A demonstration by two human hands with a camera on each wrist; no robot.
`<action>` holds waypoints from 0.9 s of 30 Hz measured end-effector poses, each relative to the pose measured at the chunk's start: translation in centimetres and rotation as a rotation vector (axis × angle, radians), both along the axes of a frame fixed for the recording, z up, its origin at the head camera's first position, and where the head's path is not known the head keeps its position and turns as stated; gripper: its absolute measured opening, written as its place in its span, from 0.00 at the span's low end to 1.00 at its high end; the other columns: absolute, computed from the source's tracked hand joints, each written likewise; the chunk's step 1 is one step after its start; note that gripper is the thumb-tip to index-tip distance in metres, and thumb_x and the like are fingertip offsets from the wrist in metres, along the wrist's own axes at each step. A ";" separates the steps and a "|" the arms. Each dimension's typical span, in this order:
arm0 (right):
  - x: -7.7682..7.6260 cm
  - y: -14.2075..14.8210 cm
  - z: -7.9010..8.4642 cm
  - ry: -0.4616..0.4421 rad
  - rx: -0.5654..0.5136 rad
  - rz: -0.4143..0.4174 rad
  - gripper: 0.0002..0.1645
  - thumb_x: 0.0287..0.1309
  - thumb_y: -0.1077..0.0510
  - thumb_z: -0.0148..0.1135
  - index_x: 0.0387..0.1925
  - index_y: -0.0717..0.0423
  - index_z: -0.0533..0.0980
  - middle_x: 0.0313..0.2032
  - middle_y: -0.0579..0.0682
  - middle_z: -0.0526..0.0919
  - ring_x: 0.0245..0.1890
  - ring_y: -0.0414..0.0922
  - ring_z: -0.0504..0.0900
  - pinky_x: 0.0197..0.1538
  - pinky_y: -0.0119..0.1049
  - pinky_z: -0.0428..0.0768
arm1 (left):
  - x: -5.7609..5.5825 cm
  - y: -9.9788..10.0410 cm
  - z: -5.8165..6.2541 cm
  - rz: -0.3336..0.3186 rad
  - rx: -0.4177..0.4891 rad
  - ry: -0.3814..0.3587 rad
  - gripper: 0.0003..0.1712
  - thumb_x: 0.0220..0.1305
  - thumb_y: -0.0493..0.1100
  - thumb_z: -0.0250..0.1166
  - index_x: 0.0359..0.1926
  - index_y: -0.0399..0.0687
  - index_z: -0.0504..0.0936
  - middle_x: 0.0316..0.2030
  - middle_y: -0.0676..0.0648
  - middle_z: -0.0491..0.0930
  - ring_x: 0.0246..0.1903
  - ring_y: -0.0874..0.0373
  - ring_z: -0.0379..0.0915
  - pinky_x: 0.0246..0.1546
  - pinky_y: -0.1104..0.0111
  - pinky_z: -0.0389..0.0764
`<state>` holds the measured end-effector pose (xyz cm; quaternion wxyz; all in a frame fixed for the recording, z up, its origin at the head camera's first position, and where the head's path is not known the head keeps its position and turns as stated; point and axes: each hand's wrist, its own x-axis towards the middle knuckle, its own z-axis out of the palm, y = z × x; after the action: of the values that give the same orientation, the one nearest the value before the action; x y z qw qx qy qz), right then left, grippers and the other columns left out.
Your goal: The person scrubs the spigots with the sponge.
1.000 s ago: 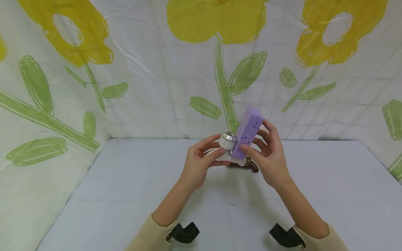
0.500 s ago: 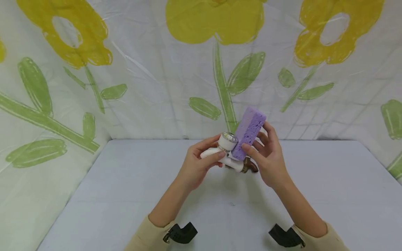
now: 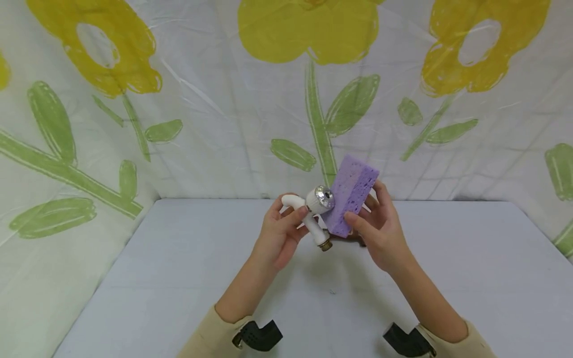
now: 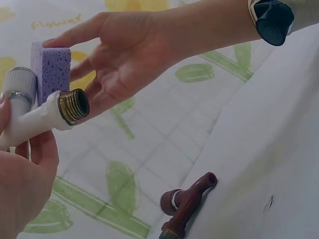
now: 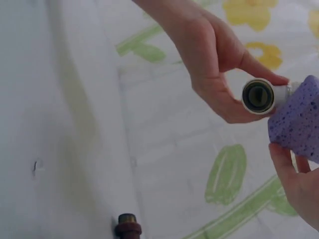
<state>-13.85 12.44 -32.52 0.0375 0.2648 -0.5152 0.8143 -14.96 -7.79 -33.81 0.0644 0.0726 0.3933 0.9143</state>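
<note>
My left hand (image 3: pixel 281 229) grips a white faucet (image 3: pixel 315 224) in the air above the table. Its round knob has a shiny silver cap, and its brass threaded end (image 4: pixel 74 106) points down toward me. A purple sponge (image 3: pixel 351 194) is pinched between the thumb and fingers of my right hand (image 3: pixel 379 228). One face of the sponge lies against the side of the faucet's knob. In the right wrist view the faucet's dark round opening (image 5: pixel 258 96) faces the camera, and part of the sponge runs out of frame.
A dark reddish-brown faucet (image 4: pixel 188 204) lies on the white table (image 3: pixel 197 258), mostly hidden behind the hands in the head view. A white curtain (image 3: pixel 215 124) printed with yellow flowers and green leaves stands at the table's back edge.
The white faucet has turned in my left hand, so its threaded end has swung into view and its cap faces further right. The sponge has tilted and dipped slightly with it.
</note>
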 end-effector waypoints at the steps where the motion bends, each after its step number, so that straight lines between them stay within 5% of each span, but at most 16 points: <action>1: 0.0 0.0 0.0 0.000 -0.010 0.010 0.35 0.68 0.71 0.64 0.70 0.46 0.66 0.60 0.50 0.79 0.58 0.46 0.83 0.55 0.39 0.89 | 0.0 0.0 0.0 0.007 0.003 -0.005 0.16 0.69 0.25 0.65 0.45 0.52 0.77 0.37 0.52 0.81 0.38 0.60 0.82 0.43 0.68 0.85; 4: 0.0 0.0 -0.1 -0.009 -0.035 0.050 0.36 0.69 0.70 0.63 0.72 0.47 0.65 0.62 0.51 0.78 0.59 0.46 0.82 0.57 0.38 0.87 | -0.1 0.0 0.1 0.037 -0.008 -0.020 0.17 0.70 0.23 0.59 0.46 0.50 0.78 0.37 0.52 0.81 0.37 0.61 0.83 0.42 0.70 0.86; 7: -0.1 0.1 -0.3 -0.020 -0.045 0.094 0.39 0.70 0.68 0.63 0.76 0.48 0.62 0.64 0.52 0.76 0.61 0.45 0.80 0.61 0.38 0.86 | -0.3 0.0 0.3 0.070 -0.040 -0.033 0.21 0.72 0.21 0.54 0.58 0.43 0.78 0.39 0.51 0.82 0.37 0.61 0.84 0.41 0.71 0.88; 12: -0.2 0.5 -0.9 -0.028 -0.035 0.156 0.42 0.69 0.68 0.63 0.79 0.49 0.58 0.65 0.52 0.75 0.62 0.46 0.80 0.62 0.38 0.85 | -0.6 -0.5 0.2 0.084 -0.075 -0.042 0.30 0.75 0.23 0.54 0.74 0.35 0.66 0.42 0.51 0.85 0.37 0.61 0.85 0.40 0.72 0.89; 21: -0.5 0.4 -1.3 -0.027 -0.056 0.178 0.42 0.70 0.67 0.61 0.79 0.49 0.58 0.65 0.53 0.75 0.62 0.46 0.79 0.62 0.40 0.85 | -0.6 -0.9 0.1 0.070 -0.054 -0.031 0.28 0.73 0.22 0.54 0.70 0.41 0.71 0.39 0.51 0.86 0.37 0.61 0.85 0.38 0.71 0.88; 27: -0.8 0.7 -1.5 -0.036 -0.048 0.233 0.39 0.72 0.69 0.55 0.79 0.49 0.59 0.64 0.53 0.77 0.61 0.47 0.81 0.61 0.41 0.86 | -0.7 -0.9 -0.1 0.066 -0.067 -0.016 0.28 0.73 0.22 0.55 0.71 0.36 0.69 0.39 0.51 0.86 0.37 0.62 0.85 0.38 0.72 0.88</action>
<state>-14.69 13.11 -34.00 -0.0605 0.3072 -0.4620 0.8297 -15.68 -8.73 -33.90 0.0397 0.0503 0.4253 0.9028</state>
